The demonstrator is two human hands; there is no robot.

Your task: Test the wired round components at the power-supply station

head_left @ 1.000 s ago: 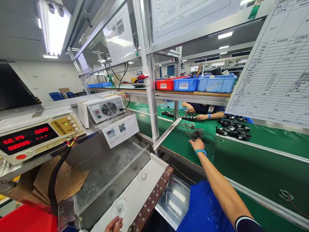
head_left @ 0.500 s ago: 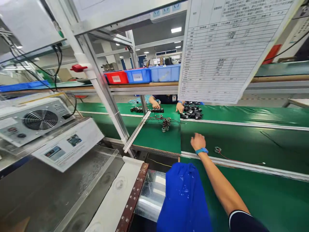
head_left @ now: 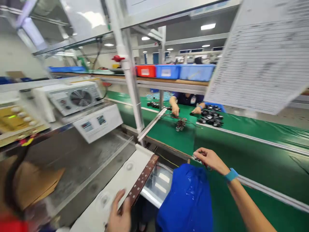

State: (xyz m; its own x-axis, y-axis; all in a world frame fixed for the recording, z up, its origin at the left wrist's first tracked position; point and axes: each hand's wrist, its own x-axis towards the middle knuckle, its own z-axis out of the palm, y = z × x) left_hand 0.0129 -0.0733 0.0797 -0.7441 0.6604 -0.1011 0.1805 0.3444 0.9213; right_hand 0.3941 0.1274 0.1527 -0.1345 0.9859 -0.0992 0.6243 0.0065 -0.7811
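Right of centre, the person's right hand pinched a small, silvery metal part between its fingertips. At the lower left of centre, the blurred left hand hung half open, empty, beside a reddish-brown riveted strip. A cluster of round metal parts with dark wires sat right of centre.

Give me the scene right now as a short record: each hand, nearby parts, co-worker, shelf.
Right hand: pinching a small part, mostly hidden in the grip
Left hand: open, beside the brown strip; contact unclear
Wired parts: clustered on the green surface
Black parts: heaped farther back, to the right
Co-worker: opposite, one hand just beyond the wired parts
Shelf: red bin, two blue bins
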